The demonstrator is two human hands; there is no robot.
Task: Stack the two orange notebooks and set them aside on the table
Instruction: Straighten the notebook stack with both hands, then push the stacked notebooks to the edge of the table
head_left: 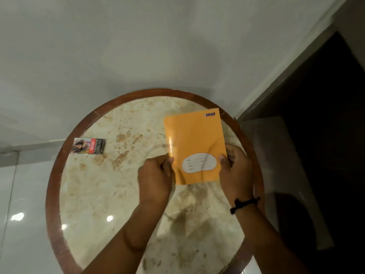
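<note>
Hands grip an orange notebook (194, 143) by its near edges over the right side of a round table (53, 194): left hand (156, 178) pinches one side, right hand (236, 171) the other. Whether a second notebook lies beneath cannot be told. Far left sits a small box (88, 145).

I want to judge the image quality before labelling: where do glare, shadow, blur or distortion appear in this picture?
Head view: a glare streak runs down the left part of the glossy orange notebook cover; bright light spots reflect on the round marble-patterned table; the arms cast a dark shadow near its middle; the left hand is slightly motion-blurred; the wide lens bends the wall lines.
</note>
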